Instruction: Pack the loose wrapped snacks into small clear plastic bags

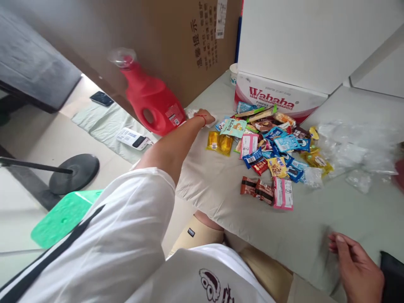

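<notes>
My left hand [205, 117], with a red cord round its wrist, reaches far out beside the red jug [154, 99]. Its fingers are closed on a crumpled piece of clear plastic [191, 112], partly hidden by the hand. Just right of it lies a pile of wrapped snacks, with a pale green packet [233, 127] and a yellow twin pack [220, 143] nearest. My right hand [358, 265] is low at the right, thumb against curled fingers; anything in them is hidden. In front of the pile lie brown wrapped snacks [257, 190] and a pink-and-white packet [283, 193].
Clear plastic bags [356, 147] spread over the cloth at right. Behind the pile stand a Wahaba-marked carton [280, 99], a paper cup [233, 75] and a large brown box [176, 46]. A white device [132, 138], phone [101, 98] and green stool [65, 219] are left.
</notes>
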The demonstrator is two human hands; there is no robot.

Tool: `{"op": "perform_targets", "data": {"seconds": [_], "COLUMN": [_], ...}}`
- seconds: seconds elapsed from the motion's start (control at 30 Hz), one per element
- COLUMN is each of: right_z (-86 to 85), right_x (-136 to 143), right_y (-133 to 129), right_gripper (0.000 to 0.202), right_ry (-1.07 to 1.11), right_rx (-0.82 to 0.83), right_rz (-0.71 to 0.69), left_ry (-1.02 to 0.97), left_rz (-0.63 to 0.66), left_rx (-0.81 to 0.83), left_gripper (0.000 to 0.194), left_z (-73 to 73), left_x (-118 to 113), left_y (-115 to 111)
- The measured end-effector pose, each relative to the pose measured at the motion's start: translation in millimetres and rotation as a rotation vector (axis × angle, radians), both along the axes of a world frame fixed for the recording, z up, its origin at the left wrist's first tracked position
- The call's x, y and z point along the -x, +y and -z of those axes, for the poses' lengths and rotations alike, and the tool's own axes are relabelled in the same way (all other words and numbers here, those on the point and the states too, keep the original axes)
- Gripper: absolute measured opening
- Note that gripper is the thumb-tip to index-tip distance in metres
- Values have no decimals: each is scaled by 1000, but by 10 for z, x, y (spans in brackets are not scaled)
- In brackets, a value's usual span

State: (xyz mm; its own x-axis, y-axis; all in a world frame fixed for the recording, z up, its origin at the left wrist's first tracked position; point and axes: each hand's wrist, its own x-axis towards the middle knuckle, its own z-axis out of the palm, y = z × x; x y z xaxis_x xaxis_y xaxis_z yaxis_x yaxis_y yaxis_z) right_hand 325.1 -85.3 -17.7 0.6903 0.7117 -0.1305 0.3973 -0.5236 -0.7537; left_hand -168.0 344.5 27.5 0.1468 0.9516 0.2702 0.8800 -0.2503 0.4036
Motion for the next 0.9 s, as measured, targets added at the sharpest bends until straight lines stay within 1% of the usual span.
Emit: {"op": "perform_targets", "data": {"seconds": [0.07, 0.1, 0.13, 0.17, 0.2, 0.23, 0.27, 0.3, 0.33, 0.37, 0.4, 0.43, 0.47, 0.5, 0.53, 0.57, 0.6, 0.63, 0.67, 0.7, 0.73, 0.8, 0.83, 0.9], "right_z": [-18, -41, -70, -100, -129, -156, -178, -198, -217, -237, -262, -292, -329, -370, -411, -449, -479, -498, -505, -504, -499, -504, -526, -613], "right_x": [2, 14, 33, 56, 84, 116, 153, 198, 251, 314, 389, 475, 569, 671, 775, 877, 971, 1053, 1117, 1159, 1174, 1119, 1049, 832], "right_y": [-77, -113, -143, -166, -179, -184, -181, -168, -146, -114, -73, -23, 34, 93, 149, 199, 238, 263, 275, 277, 275, 292, 330, 509], "right_gripper": [60, 60, 60, 58, 57, 54, 52, 50, 47, 45, 42, 40, 41, 47, 60, 77, 92, 101, 101, 94, 83, 61, 55, 55], "right_ry": [0, -8, -18, -29, -36, -41, -38, -23, 8, 63, 141, 240, 359, 484, 606, 712, 793, 846, 865, 854, 817, 678, 578, 332], "right_rx": [-3, -6, -15, -29, -48, -71, -99, -131, -165, -200, -237, -283, -338, -400, -462, -518, -561, -579, -569, -536, -486, -391, -375, -451], "right_rz": [-12, -8, 2, 13, 26, 39, 51, 62, 68, 64, 46, 11, -43, -110, -181, -239, -281, -309, -322, -326, -325, -299, -266, -163], "left_ry": [0, -6, -22, -44, -76, -119, -142, -167, -238, -340, -449, -569, -675, -796, -891, -976, -1036, -1068, -1063, -1019, -956, -809, -747, -663], "left_rz": [-211, -292, -343, -373, -373, -360, -345, -300, -184, -55, 83, 213, 388, 552, 659, 731, 783, 828, 864, 862, 832, 742, 700, 655], "left_rx": [233, 302, 310, 268, 178, 62, 8, -43, -152, -239, -274, -273, -185, -55, 117, 282, 412, 497, 545, 550, 493, 316, 229, 142], "left_gripper": [29, 28, 26, 26, 26, 30, 34, 33, 32, 37, 45, 52, 59, 63, 65, 65, 67, 69, 71, 71, 70, 71, 72, 73], "left_z": [-1, -26, -67, -121, -186, -259, -337, -416, -491, -556, -606, -636, -641, -620, -575, -509, -432, -350, -271, -202, -145, -73, -54, -33], "left_x": [-99, -145, -183, -214, -243, -276, -321, -387, -480, -605, -760, -943, -1145, -1358, -1571, -1772, -1953, -2103, -2217, -2293, -2331, -2310, -2264, -2146], "left_y": [68, 93, 104, 94, 56, -15, -122, -270, -459, -687, -952, -1243, -1549, -1856, -2149, -2415, -2646, -2837, -2984, -3092, -3163, -3221, -3221, -3195]}}
